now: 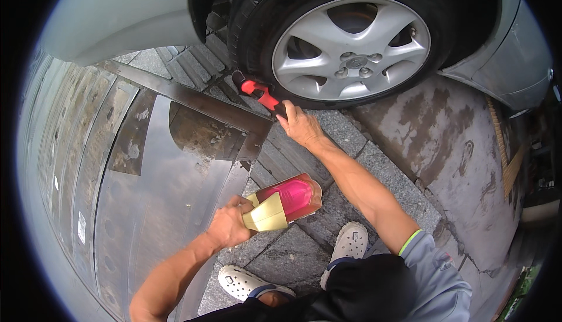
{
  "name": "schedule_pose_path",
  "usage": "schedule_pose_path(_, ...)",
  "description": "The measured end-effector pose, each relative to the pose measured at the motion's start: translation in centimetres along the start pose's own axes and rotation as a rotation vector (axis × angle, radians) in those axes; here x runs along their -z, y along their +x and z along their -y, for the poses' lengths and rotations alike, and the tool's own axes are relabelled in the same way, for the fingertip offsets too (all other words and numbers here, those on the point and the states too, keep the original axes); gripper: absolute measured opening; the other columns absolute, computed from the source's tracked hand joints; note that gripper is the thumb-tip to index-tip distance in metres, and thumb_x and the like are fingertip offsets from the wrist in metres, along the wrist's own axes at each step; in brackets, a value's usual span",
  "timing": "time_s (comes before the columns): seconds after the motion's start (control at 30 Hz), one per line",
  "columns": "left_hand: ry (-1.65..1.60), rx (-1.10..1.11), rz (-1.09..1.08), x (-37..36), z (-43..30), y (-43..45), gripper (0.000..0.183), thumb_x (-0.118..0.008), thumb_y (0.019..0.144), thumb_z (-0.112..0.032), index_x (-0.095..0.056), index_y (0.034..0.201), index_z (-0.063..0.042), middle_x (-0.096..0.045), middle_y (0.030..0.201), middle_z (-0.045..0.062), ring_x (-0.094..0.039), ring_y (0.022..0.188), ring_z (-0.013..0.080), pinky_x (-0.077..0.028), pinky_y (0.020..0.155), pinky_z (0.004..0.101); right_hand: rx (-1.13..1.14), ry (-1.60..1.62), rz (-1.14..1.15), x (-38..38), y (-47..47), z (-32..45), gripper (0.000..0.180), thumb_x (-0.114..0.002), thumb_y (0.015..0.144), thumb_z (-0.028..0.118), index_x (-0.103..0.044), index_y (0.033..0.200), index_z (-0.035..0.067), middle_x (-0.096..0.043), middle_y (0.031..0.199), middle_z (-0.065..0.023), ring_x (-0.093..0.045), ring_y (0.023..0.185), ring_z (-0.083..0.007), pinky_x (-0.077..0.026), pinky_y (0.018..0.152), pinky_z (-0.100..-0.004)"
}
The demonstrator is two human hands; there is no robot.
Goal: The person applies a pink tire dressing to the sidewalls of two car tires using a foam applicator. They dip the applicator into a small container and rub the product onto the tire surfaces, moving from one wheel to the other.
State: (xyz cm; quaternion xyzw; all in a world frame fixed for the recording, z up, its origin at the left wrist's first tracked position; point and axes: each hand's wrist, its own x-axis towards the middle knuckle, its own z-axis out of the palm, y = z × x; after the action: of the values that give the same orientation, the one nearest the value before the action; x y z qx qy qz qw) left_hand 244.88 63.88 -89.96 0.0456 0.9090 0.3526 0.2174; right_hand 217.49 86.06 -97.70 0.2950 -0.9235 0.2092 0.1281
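My right hand (pixel 301 126) grips the black end of a red-and-black brush (pixel 260 94). The brush's dark head is against the lower left sidewall of a black car tyre (pixel 252 28); its bristles are hard to make out. Inside the tyre sits a silver alloy wheel (pixel 351 52) with several wide spokes. Lower down, my left hand (pixel 232 223) is closed around the handle side of a gold-coloured plastic container (pixel 267 213), held tilted above the paving. Bright pink liquid (pixel 295 195) shows in its open top.
Pale bodywork (pixel 127 19) flanks the wheel arch. Wet metal plates (pixel 175 208) cover the ground to the left. Rough stone paving (pixel 285 254) lies underfoot, near my white clogs (pixel 241 282). Stained concrete (pixel 421 133) is on the right, with a yellow strip (pixel 498 142) beyond.
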Motion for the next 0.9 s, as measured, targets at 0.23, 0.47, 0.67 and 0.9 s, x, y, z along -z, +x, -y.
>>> schedule_pose_path(0.23,0.030,-0.023,-0.003,0.4,-0.3,0.1,0.046,-0.086,0.077,-0.029,-0.073,0.117,-0.012,-0.066,0.132,0.019,-0.070,0.115,0.0427,-0.058,0.100,0.0503,-0.116,0.283,0.161,5.3,-2.0,1.4,0.046,-0.067,0.104,0.044,-0.060,0.117,0.001,-0.074,0.097,-0.0263,-0.075,0.088,-0.0476,-0.061,0.077,-0.0509)
schedule_pose_path(0.47,0.083,-0.020,0.012,0.2,-0.3,0.3,0.049,-0.085,0.077,-0.026,-0.074,0.122,-0.011,-0.067,0.133,0.016,-0.070,0.116,0.0408,-0.058,0.100,0.0498,0.006,0.969,-0.589,16.1,7.3,4.1,0.055,-0.048,0.112,0.055,-0.051,0.110,0.000,-0.051,0.068,-0.0021,-0.052,0.047,-0.0105,-0.042,0.043,-0.0267)
schedule_pose_path(0.67,0.083,-0.011,0.008,0.3,-0.5,0.0,0.053,-0.084,0.077,-0.025,-0.074,0.127,-0.011,-0.066,0.135,0.014,-0.070,0.116,0.0398,-0.059,0.100,0.0484,-0.112,0.719,-0.909,16.7,12.3,3.6,0.050,-0.048,0.113,0.051,-0.047,0.112,0.001,-0.056,0.071,-0.0061,-0.054,0.045,-0.0157,-0.045,0.044,-0.0327)
schedule_pose_path(0.9,0.079,0.032,0.032,0.7,-1.1,0.2,0.054,-0.083,0.078,-0.026,-0.073,0.129,-0.011,-0.066,0.137,0.014,-0.070,0.117,0.0406,-0.058,0.102,0.0492,-0.044,0.411,-0.794,11.6,11.0,3.0,0.041,-0.067,0.106,0.032,-0.045,0.117,-0.001,-0.069,0.078,-0.0244,-0.070,0.069,-0.0500,-0.055,0.057,-0.0546)
